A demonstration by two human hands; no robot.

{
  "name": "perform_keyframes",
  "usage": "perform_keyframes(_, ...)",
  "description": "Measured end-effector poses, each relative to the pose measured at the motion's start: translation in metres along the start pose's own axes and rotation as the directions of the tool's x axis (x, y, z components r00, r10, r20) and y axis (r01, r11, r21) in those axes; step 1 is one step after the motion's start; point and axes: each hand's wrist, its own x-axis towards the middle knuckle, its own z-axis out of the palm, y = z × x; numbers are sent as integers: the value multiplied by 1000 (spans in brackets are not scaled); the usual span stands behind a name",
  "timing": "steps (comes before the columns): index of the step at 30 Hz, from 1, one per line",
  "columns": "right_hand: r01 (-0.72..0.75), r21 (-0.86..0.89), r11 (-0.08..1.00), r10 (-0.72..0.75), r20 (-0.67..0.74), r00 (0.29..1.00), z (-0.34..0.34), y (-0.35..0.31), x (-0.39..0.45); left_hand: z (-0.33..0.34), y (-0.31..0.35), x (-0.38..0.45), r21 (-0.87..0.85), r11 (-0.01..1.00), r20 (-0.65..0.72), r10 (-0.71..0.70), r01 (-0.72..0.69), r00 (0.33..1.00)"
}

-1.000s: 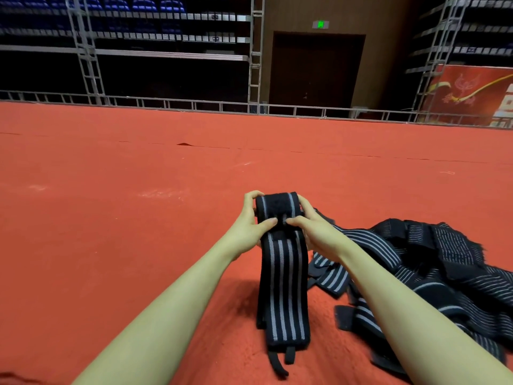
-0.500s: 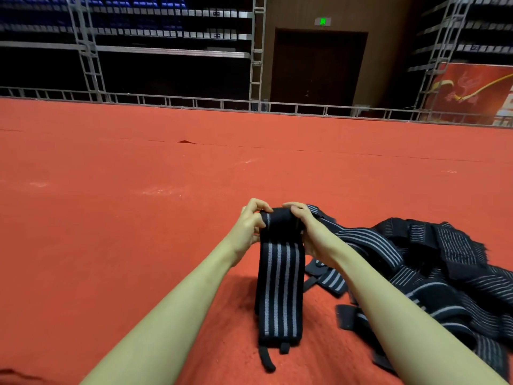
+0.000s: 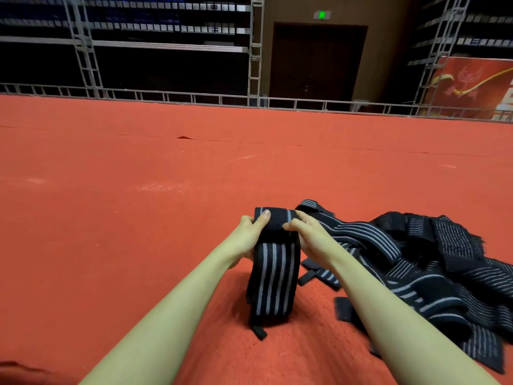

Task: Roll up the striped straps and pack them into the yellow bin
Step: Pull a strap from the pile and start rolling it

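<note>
Two hands meet on one striped strap (image 3: 273, 276) in the head view. The left hand (image 3: 248, 237) grips the strap's rolled top from its left side, thumb laid over the roll; the right hand (image 3: 311, 236) pinches the same roll from the right, thumb tip pressed against the dark fabric. Between the two grips sits the rolled part — black with grey lines — and below them the unrolled length hangs straight down, its lower end and a small black tab touching the red carpet (image 3: 138, 218). Just to the right of the right hand, partly behind its forearm, lies a loose pile of straps (image 3: 430, 268) spread over the carpet — none of them touched by either hand.
</note>
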Motion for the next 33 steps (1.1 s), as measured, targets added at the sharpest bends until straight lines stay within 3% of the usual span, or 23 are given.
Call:
perform_keyframes(4, -99, -101, 990, 95, -42, 995, 2, 11, -3, 1, -22, 0, -216, 976, 74, -11, 27, 997)
perform_keyframes(6, -129, -182, 975, 116, -83, 990, 3, 21, -2, 5, -33, 0, -267, 963, 13, -24, 26, 1000)
perform_keyframes(9, -151, -191, 970, 147, -36, 989, 8, 40, 2, 11, -48, 4, -321, 947, -84, -15, -13, 996)
perform_keyframes(14, -168, -157, 973, 152, -108, 983, 20, 66, 17, 19, -65, 15, -148, 987, -171, 32, -58, 985)
perform_keyframes(21, -176, -159, 971, 169, -62, 984, 8, 85, 43, 3, -90, 33, -19, 996, -49, 86, -87, 995)
perform_keyframes(30, -72, 42, 997, 75, -80, 994, 1, 101, 50, -6, -101, 45, -50, 976, -52, 210, -212, 976)
perform_keyframes(33, -79, -5, 997, 78, -129, 989, 3, 108, 49, -2, -108, 46, -69, 977, -78, 198, -204, 977)
